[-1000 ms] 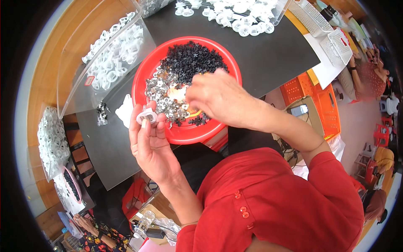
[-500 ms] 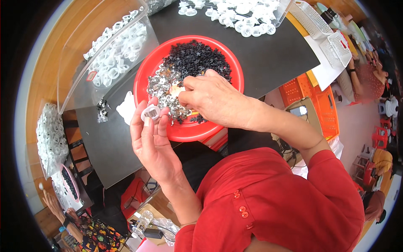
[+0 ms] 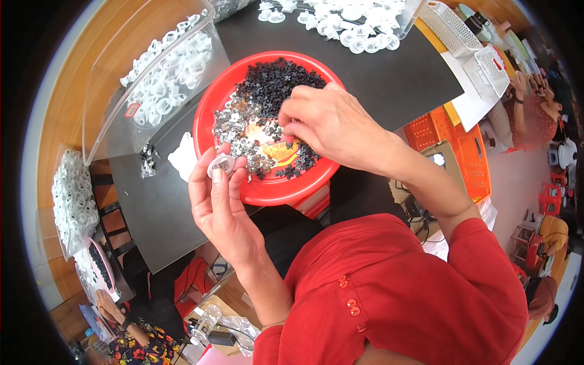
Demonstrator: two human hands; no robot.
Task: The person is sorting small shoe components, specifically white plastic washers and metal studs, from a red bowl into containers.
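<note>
My left hand [image 3: 222,194] holds a small round white plastic part [image 3: 221,164] between thumb and fingers, at the near left rim of a red round tray [image 3: 210,91]. Over the tray's right side is my right hand [image 3: 325,121], its thumb and fingertips drawn together beside the black pieces. Whether a piece sits between those fingertips I cannot make out. Inside the tray, small black cross-shaped plastic pieces [image 3: 277,82] fill the far part. Small silvery metal clips [image 3: 234,125] lie in a heap to the left. A few black pieces [image 3: 304,161] are scattered near the right rim.
A clear plastic bin [image 3: 100,115] of white plastic parts [image 3: 176,73] stands left of the tray. More white parts [image 3: 359,27] lie at the far side of the dark table [image 3: 401,79]. An orange crate [image 3: 477,161] is at the right. Other people sit at both sides.
My right hand has moved right, from the metal clips toward the black pieces, uncovering the tray's yellow-printed middle. My left hand keeps the white part, now tilted slightly differently.
</note>
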